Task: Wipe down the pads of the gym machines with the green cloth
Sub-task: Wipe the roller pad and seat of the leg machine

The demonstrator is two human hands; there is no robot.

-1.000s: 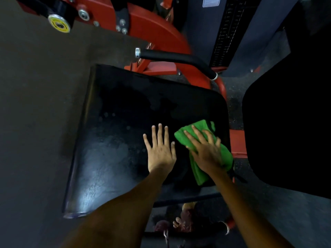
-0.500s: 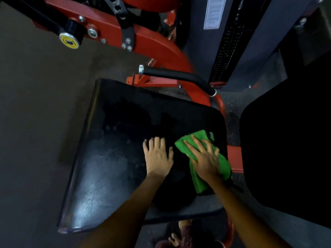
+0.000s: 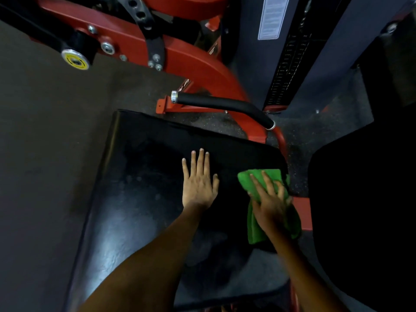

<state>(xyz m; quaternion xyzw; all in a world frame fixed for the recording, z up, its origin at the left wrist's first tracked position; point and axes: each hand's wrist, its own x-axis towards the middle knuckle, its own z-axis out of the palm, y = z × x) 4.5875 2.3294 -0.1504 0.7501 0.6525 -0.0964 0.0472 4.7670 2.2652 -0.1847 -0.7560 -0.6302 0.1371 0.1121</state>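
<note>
Head view, looking down on a black seat pad (image 3: 144, 199) of a red-framed gym machine (image 3: 180, 52). The left hand (image 3: 199, 181) lies flat on the pad's middle, fingers straight and together, bracing. The right hand (image 3: 270, 203) presses the green cloth (image 3: 254, 230) against the pad's right edge, fingers spread over it. Wiping appears under way at that edge; next likely calls for sweeping the cloth left across the pad, where the left hand would be in the way. A black handle (image 3: 225, 104) sits beyond the far edge; another dark pad (image 3: 364, 199) stands near on the right.
</note>
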